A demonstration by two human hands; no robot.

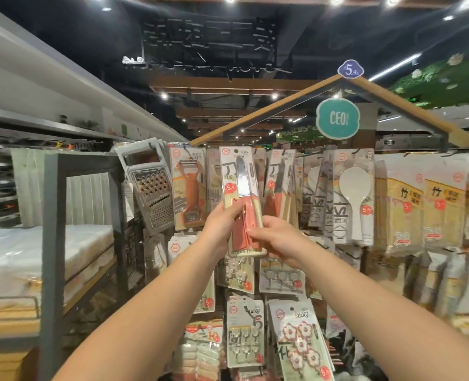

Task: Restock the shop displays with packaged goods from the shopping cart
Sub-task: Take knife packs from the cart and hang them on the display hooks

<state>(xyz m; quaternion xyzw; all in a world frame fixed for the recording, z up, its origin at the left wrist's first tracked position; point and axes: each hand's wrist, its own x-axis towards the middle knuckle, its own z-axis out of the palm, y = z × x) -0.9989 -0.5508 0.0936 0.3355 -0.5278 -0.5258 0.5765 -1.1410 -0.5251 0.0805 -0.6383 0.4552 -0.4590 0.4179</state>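
While both arms reach up toward the hanging display, the left hand (222, 224) and the right hand (276, 237) hold one knife pack (241, 199) between them, in front of the top row of hooks. The left hand's fingers curl round the pack's left edge near the handle; the right hand pinches its lower right edge, thumb on the front.

The pack is a tall card under clear plastic. Inside it sits a knife, upright, its steel blade pointing up and its orange-red handle below. A round red price sticker lies left of the blade, a red logo and a hang hole are at the top, and the word "Knife" is printed there. Whether the hole is on a hook cannot be told.

Just right of it hang more knife packs (278, 185) of the same kind. To the left hang a peeler pack (188, 188) with an orange peeler, and a grater (152, 188) in a tilted pack. Farther right is a white rice spoon pack (354, 196), then bags of bamboo sticks (420, 207). Below the hands hang packs of hooks (245, 336) and flower-shaped sticky hooks (300, 345). A teal sign (337, 118) reading "CEO" hangs under the wooden roof frame.
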